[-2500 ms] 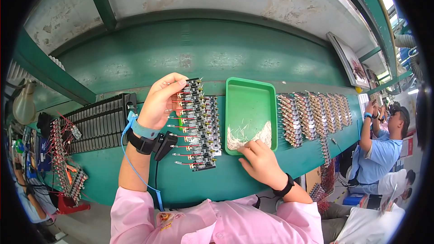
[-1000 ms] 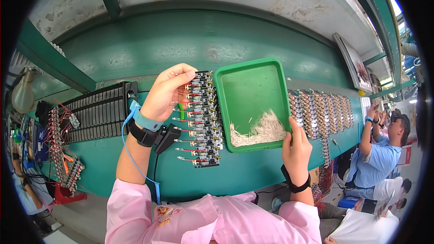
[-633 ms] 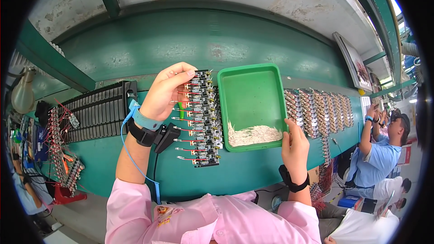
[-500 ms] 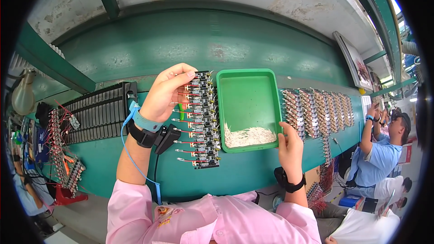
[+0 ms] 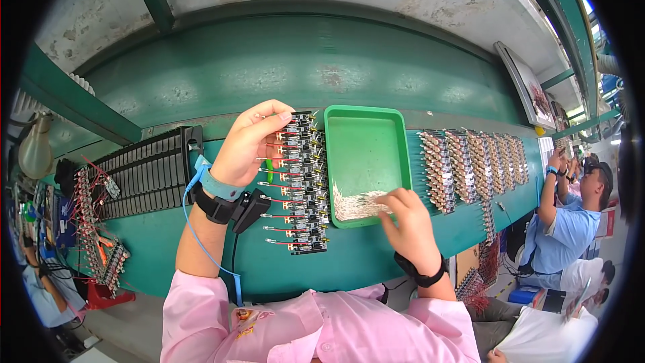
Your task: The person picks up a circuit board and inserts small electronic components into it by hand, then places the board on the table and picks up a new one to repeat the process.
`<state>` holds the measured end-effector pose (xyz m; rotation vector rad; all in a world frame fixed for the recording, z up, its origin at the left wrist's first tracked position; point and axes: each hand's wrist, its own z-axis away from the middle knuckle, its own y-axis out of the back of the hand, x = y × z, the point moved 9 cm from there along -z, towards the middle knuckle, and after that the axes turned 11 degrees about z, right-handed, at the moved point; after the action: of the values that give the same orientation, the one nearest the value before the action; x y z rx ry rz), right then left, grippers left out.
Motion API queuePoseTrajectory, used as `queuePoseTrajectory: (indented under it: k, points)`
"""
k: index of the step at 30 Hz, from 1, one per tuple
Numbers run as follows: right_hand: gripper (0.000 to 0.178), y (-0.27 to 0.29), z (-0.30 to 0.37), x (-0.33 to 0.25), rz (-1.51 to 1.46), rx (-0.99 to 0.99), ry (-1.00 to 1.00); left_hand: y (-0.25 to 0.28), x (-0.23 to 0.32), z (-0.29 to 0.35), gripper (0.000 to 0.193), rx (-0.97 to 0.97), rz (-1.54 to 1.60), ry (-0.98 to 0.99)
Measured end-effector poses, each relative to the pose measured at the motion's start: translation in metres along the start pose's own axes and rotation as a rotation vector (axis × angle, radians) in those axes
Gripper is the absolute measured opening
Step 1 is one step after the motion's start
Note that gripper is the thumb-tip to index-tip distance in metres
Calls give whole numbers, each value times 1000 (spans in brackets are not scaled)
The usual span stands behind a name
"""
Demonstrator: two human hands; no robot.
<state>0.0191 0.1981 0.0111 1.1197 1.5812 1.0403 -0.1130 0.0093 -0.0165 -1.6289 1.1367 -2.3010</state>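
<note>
My left hand (image 5: pixel 254 138) is closed on the far end of a black strip of small circuit boards (image 5: pixel 306 191), thumb on top. Short red wires stick out along the strip's left side. Just right of it lies a shallow green tray (image 5: pixel 368 111), and a pile of thin white pieces (image 5: pixel 353 206) fills its near end. My right hand (image 5: pixel 408 225) reaches over the tray's near right corner with its fingertips at the pile. Its fingers are bent downward, and whether they pinch a piece is too small to make out. Under my left hand shows a bright green object (image 5: pixel 269 171).
Several rows of finished-looking board strips (image 5: pixel 470 168) stand on the green bench at right. A black slotted rack (image 5: pixel 144 175) sits at left, beside a heap of red-wired boards (image 5: pixel 94 235). A co-worker in a blue shirt (image 5: pixel 561 215) is at the far right.
My right hand has left the tray's right rim and moved left over the white pieces. The tray has shifted slightly. My left hand still holds the board strip.
</note>
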Motion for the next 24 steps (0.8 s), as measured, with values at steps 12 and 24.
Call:
queuePoseTrajectory:
  k: [12,24]
  points:
    - [7,-39,-17,4,171,-139,42,-10,-18,-3,11,-49,-65,62]
    - [9,-20,-25,21,-295,-112,-135,-12,-35,-7,11,-52,-98,97]
